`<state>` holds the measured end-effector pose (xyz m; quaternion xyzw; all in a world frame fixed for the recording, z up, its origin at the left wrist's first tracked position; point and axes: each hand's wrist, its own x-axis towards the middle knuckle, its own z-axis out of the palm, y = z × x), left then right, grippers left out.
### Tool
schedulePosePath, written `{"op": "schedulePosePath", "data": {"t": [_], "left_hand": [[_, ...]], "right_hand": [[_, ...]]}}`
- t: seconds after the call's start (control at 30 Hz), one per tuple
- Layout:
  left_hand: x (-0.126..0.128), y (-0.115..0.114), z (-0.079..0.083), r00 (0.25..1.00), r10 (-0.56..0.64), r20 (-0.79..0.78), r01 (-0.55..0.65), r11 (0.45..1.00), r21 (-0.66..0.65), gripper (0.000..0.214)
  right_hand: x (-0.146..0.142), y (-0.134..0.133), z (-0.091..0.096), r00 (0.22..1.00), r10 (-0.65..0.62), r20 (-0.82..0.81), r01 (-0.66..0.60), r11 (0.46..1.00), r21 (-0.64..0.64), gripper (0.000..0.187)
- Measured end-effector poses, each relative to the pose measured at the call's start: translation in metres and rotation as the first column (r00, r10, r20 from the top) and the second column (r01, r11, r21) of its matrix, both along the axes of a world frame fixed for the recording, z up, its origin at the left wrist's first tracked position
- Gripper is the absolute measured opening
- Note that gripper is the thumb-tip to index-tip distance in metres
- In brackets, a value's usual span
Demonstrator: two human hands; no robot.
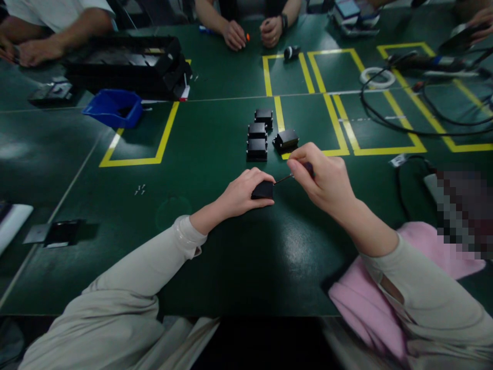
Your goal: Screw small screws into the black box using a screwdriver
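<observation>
My left hand (242, 192) lies closed over a small black box (262, 190) on the green table (215, 257), pressing it down. My right hand (323, 177) pinches a thin screwdriver (287, 178) whose tip meets the right side of that box. Just beyond, three more black boxes (257, 134) stand in a short column. A further black box (286, 140) sits tilted beside them on a yellow tape line.
A blue bin (112, 108) and a black tray (127, 64) stand at the far left. Small screws (140, 189) lie left of my hands. Black cables (404, 121) and a white tape roll (377, 77) lie at the far right. Other people's hands (252, 33) rest along the far edge. Pink cloth (385, 288) is by my right arm.
</observation>
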<state>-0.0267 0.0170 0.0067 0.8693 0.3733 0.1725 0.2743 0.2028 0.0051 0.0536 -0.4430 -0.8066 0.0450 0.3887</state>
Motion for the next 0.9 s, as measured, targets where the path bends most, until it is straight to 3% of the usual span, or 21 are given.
{"op": "schedulePosePath", "data": {"t": [0.9], "left_hand": [[-0.0003,-0.0001,-0.0001,1.0,0.004,0.009,-0.004,1.0,0.003,0.043]], "right_hand": [[-0.0002,0.0003,0.0017,1.0,0.015,0.009,-0.015,1.0,0.011,0.023]]}}
